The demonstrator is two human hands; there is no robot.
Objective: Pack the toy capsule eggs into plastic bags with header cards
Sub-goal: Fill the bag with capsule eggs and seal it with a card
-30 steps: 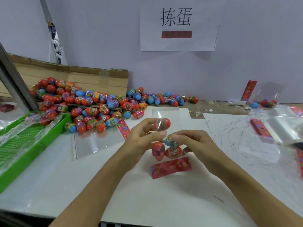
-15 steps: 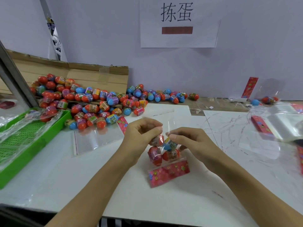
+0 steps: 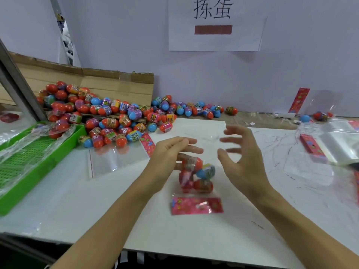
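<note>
A clear plastic bag [image 3: 196, 177] with a pink header card [image 3: 197, 205], filled with capsule eggs [image 3: 202, 185], is seen on the table [image 3: 116, 200] between the spread left hand [image 3: 171, 154] and right hand [image 3: 242, 158]; loose eggs [image 3: 108, 117] are heaped beyond.

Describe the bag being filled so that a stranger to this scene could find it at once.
Start at the white table, then look between the left hand and right hand. There lies a clear bag of eggs with a pink header card nearest the viewer. The other bags nearby lie flat.
</note>
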